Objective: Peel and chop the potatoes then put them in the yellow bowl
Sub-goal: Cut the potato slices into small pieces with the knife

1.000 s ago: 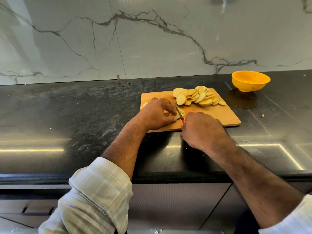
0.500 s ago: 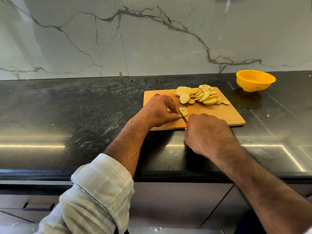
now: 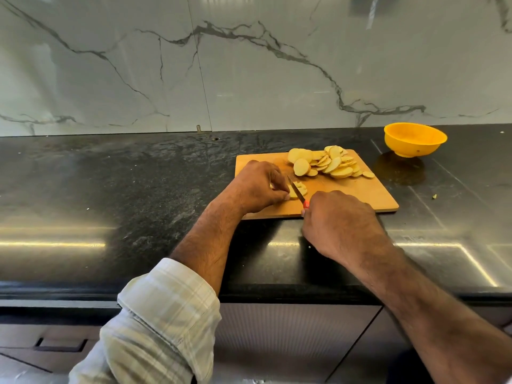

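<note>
Bowl (image 3: 415, 139) far right of hands – looks empty. L hand (image 3: 259, 187) pinches potato (image 3: 294, 191), R hand (image 3: 339, 223) grips knife (image 3: 296, 189); slices (image 3: 327, 162) on board (image 3: 357, 189) beyond them.

Cutting board (image 3: 357, 194): laid on the countertop (image 3: 110, 195), right of centre.
Potato slices (image 3: 328, 163): heaped on the board's far part.
Bowl (image 3: 415, 139): set on the countertop, behind and right of the board.
Left hand (image 3: 259, 187): placed on the board's near left part.
Right hand (image 3: 339, 223): positioned at the board's near edge.
Knife (image 3: 296, 189): held between the two hands.
</note>
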